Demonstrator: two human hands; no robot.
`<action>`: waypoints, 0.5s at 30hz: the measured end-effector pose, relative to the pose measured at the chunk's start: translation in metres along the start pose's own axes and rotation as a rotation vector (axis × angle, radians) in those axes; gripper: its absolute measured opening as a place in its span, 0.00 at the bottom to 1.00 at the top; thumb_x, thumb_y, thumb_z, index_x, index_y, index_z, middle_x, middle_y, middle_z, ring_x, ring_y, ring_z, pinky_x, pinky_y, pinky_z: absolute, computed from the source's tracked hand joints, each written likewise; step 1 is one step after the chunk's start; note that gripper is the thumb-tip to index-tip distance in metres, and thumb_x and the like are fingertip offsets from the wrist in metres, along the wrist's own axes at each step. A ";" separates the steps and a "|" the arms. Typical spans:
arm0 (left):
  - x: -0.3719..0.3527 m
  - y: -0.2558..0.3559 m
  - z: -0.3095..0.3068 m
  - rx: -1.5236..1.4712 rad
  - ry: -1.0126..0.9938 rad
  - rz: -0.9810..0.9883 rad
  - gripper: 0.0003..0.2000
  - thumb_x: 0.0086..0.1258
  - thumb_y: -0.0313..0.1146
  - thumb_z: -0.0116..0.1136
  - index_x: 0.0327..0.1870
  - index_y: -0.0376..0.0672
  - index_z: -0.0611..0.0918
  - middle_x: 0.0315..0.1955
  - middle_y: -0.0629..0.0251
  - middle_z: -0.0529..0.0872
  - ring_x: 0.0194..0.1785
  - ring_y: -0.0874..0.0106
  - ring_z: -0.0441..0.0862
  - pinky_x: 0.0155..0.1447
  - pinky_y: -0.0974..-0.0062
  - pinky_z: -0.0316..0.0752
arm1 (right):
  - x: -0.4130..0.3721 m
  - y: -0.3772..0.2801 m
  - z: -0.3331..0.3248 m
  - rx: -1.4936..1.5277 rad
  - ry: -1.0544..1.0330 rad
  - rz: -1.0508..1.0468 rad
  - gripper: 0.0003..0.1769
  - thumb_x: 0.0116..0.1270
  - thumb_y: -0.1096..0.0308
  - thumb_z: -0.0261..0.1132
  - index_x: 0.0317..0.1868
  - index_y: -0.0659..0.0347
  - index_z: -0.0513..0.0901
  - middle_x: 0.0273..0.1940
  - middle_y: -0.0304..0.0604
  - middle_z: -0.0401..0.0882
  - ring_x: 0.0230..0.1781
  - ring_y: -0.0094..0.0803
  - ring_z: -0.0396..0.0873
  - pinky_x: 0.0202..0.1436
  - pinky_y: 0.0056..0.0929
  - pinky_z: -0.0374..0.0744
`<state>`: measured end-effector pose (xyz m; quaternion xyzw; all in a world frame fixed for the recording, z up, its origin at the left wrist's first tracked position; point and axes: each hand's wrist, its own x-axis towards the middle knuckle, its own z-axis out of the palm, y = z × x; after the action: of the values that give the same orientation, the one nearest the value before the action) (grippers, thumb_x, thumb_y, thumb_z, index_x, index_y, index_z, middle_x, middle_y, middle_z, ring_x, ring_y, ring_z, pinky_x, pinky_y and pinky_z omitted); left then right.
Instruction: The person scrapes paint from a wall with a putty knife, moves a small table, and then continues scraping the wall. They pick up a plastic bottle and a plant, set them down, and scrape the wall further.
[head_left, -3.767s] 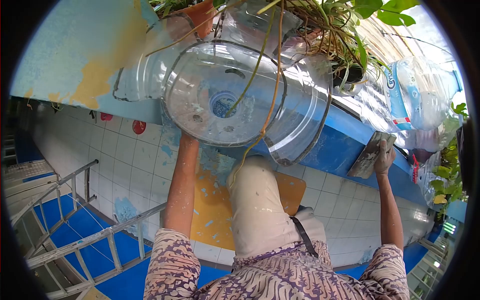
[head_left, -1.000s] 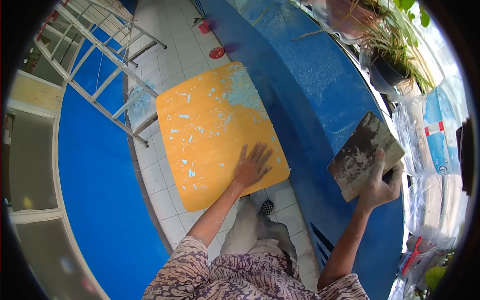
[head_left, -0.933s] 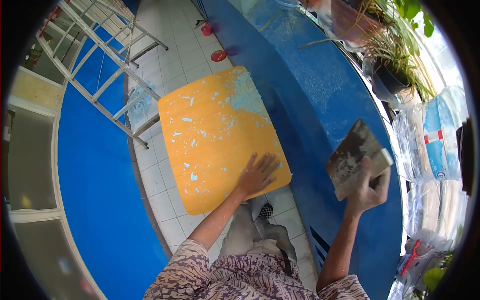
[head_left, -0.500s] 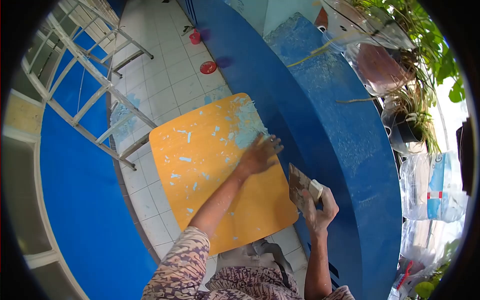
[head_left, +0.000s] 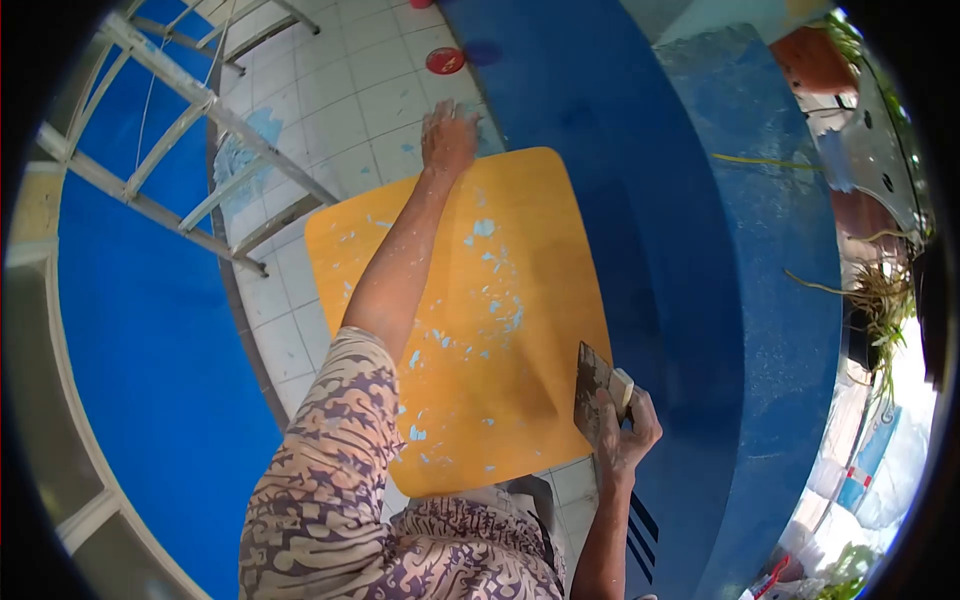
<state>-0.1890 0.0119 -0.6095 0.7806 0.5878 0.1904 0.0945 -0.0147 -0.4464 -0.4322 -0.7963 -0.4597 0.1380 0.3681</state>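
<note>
An orange board (head_left: pixel 530 230) with rounded corners lies in front of me, scattered with light blue flakes (head_left: pixel 484 228). My left hand (head_left: pixel 449 138) reaches over its far edge above the floor tiles, fingers spread and holding nothing. My right hand (head_left: pixel 622 425), dusty with pale residue, is closed round the pale handle of a wide scraper (head_left: pixel 591 385). The scraper's blade is upright over the board's right edge, smeared with residue.
A metal ladder (head_left: pixel 170 150) stands at the left, by a blue wall panel (head_left: pixel 140 330). A red lid (head_left: pixel 445 61) lies on the white tiles (head_left: pixel 370 120). A blue ledge (head_left: pixel 790 290) and hanging plants (head_left: pixel 885 300) are at the right.
My left hand has moved from the board's far right corner to beyond its far edge. The blue pile there is gone from the board. My right hand still grips the scraper; the view has shifted.
</note>
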 end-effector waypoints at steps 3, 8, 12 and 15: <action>-0.107 0.017 -0.060 -0.100 0.176 0.410 0.23 0.75 0.39 0.64 0.66 0.36 0.80 0.72 0.52 0.78 0.80 0.49 0.67 0.81 0.38 0.59 | 0.008 -0.014 0.020 0.003 0.003 -0.015 0.13 0.61 0.74 0.78 0.45 0.68 0.88 0.39 0.49 0.88 0.33 0.37 0.85 0.40 0.28 0.81; -0.414 0.067 -0.122 -0.468 -0.714 0.732 0.34 0.76 0.51 0.61 0.81 0.51 0.69 0.84 0.61 0.61 0.88 0.57 0.52 0.88 0.42 0.42 | 0.007 -0.016 0.034 0.037 0.054 0.036 0.13 0.64 0.75 0.77 0.48 0.68 0.89 0.38 0.44 0.88 0.34 0.28 0.84 0.41 0.26 0.80; -0.506 0.085 -0.115 -0.482 -0.794 0.673 0.38 0.74 0.60 0.58 0.83 0.56 0.66 0.86 0.68 0.56 0.89 0.65 0.47 0.89 0.42 0.36 | 0.008 -0.023 0.031 0.045 0.012 -0.054 0.13 0.64 0.75 0.77 0.49 0.69 0.89 0.39 0.44 0.88 0.34 0.28 0.84 0.41 0.27 0.80; -0.456 0.058 -0.112 -0.235 -0.654 0.570 0.39 0.74 0.62 0.58 0.84 0.60 0.66 0.86 0.70 0.57 0.89 0.67 0.48 0.88 0.37 0.35 | 0.003 -0.031 0.031 0.012 -0.034 -0.155 0.11 0.66 0.74 0.76 0.47 0.68 0.89 0.36 0.40 0.87 0.33 0.25 0.80 0.39 0.25 0.78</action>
<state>-0.2913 -0.4487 -0.5712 0.9144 0.2630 0.0177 0.3072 -0.0498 -0.4199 -0.4316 -0.7537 -0.5252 0.1252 0.3747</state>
